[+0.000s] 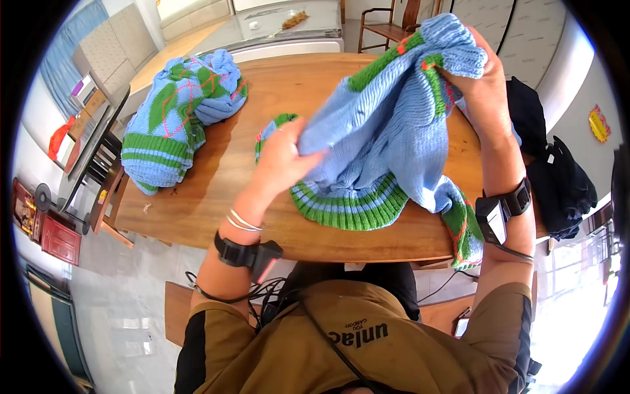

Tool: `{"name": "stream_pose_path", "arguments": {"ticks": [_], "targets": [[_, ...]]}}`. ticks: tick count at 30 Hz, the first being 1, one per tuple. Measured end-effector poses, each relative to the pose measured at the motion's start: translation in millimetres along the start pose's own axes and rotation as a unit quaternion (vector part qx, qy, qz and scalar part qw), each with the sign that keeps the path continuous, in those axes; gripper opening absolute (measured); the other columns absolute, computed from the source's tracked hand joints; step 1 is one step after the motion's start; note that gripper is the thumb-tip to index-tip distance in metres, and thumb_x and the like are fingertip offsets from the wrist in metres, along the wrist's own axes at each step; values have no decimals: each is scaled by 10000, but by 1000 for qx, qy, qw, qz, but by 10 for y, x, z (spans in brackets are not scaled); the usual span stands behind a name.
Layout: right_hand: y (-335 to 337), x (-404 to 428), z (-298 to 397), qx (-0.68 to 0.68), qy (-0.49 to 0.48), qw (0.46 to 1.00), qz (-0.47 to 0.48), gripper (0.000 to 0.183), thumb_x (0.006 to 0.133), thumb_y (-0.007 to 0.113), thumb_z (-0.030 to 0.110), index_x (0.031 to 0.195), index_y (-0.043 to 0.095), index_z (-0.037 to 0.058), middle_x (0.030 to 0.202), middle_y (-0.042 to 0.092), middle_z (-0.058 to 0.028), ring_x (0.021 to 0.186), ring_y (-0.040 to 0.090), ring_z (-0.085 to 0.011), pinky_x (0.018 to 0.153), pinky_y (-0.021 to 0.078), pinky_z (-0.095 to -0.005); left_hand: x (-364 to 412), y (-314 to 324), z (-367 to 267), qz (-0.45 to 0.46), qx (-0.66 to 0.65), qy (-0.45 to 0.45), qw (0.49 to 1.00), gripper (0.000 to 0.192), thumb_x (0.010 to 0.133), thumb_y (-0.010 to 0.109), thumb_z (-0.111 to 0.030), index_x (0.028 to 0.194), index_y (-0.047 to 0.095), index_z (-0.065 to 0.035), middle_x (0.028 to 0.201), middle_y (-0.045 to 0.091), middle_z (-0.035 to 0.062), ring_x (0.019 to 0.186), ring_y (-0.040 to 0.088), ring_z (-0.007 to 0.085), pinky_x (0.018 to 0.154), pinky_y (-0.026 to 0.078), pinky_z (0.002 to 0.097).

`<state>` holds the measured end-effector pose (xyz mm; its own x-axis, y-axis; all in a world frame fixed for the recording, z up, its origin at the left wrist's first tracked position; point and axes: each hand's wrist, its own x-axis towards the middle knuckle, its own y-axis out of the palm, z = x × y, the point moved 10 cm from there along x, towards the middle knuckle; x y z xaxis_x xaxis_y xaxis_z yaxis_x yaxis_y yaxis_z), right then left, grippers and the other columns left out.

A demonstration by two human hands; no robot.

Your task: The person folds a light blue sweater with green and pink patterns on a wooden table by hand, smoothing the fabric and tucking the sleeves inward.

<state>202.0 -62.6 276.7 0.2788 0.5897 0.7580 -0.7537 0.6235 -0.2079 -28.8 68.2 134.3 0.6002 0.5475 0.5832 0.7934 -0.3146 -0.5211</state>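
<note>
A light-blue knitted sweater point(379, 133) with green and red patterning is raised over the wooden table. My right hand point(485, 83) holds it up high by a bunched ribbed part at the top right. At its left side, my left hand point(283, 160) has the fabric edge between thumb and fingers, slightly blurred. The green-and-blue striped ribbed hem point(352, 207) rests on the table. One patterned sleeve point(465, 231) droops over the front edge at the right. Behind my left hand, another patterned part point(275, 130) is partly hidden.
On the left of the wooden table point(216, 212) lies a second knitted sweater point(182, 108), heaped up. Dark clothes point(561, 182) are piled at the right. A wooden chair point(389, 29) stands beyond the table. Cables point(268, 290) run near my lap.
</note>
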Motion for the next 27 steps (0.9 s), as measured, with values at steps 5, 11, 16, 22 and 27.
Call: {"name": "stream_pose_path", "arguments": {"ticks": [5,11,16,22,27], "targets": [[-527,103,-217,71,-11,992,-102,409,771,619,-91,1170,589,-10,1015,666,-61,928,632,-145,852,498,-271,165,-694,-417,-63,137,0,989,327,715,775,-239,805,584,10,748,582,132,744,565,286,698,477,363],[-565,337,-24,43,-16,987,-153,311,762,587,-66,1062,627,4,937,664,-37,843,612,-116,761,481,-233,-256,135,-144,245,-30,-88,965,388,692,782,-229,955,627,10,917,634,128,797,606,247,721,478,329],[-569,414,-148,-2,5,982,-187,232,753,643,-22,982,634,16,824,643,-24,682,591,-96,600,470,-229,-279,-499,-227,-142,44,0,989,270,757,660,-10,975,502,-10,847,524,68,736,519,159,654,446,302],[-378,455,209,-122,-70,971,-194,165,718,713,83,836,615,22,661,606,-80,585,574,-150,541,450,-302,-929,1185,-1047,187,59,124,973,393,776,671,-71,1149,561,-127,939,534,210,837,578,351,730,487,396],[-110,341,691,-258,-193,923,-209,198,701,703,146,799,601,8,738,610,-228,713,618,-383,639,479,-395,-851,2010,-1140,222,-21,104,969,434,771,729,-170,1157,545,-92,984,567,242,879,605,371,740,491,407]]}}
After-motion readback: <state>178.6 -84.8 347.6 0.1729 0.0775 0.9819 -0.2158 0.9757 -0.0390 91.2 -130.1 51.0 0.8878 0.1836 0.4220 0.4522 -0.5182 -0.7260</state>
